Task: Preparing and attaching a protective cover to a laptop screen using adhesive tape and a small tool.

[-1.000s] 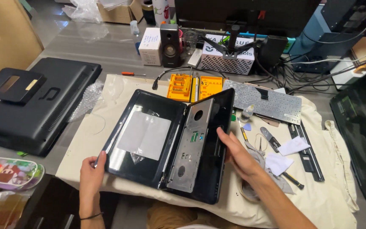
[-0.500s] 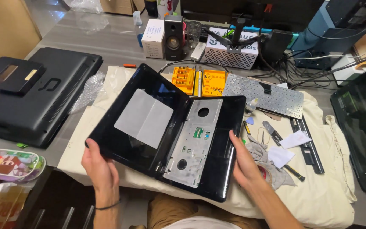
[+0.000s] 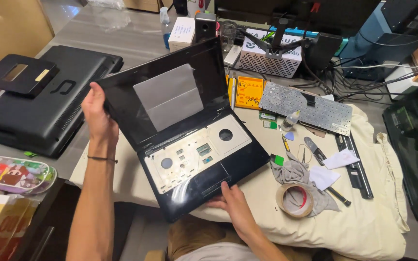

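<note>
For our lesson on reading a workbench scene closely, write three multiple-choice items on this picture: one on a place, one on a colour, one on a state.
1. Where does the roll of tape lie?
A. On the cream cloth, right of the laptop
B. On the black monitor at the left
C. Inside the laptop base

2. What colour is the laptop's casing?
A. White
B. Black
C. Red

3. In what state is the laptop's keyboard bay?
A. Keyboard fitted
B. Covered by a cloth
C. Keyboard out, bare metal plate showing

Answers:
1 A, the roll rests on the cloth beside a grey rag.
2 B, lid and base are glossy black.
3 C, the detached keyboard lies apart on the cloth, while the left hand grips the lid and the right hand the front edge.
</note>
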